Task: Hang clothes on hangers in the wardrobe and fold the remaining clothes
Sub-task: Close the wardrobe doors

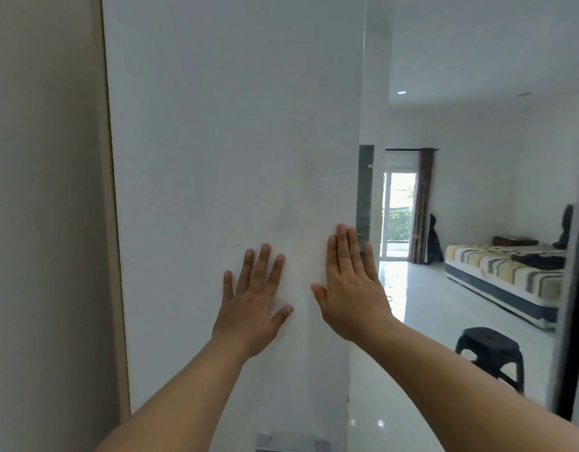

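A tall white wardrobe door panel [236, 158] fills the middle of the view. My left hand [252, 301] lies flat against it with fingers spread. My right hand [350, 285] rests flat near the panel's right edge, fingers together and pointing up. Neither hand holds anything. No clothes or hangers show close to me; the wardrobe's inside is hidden behind the panel.
A beige wall or frame [46, 223] stands at the left. To the right is a mirror with a dark frame [571, 305], showing a room with a striped mattress [506, 272], a black plastic stool [490, 350], a curtain [421, 207] and a glass door [397, 213].
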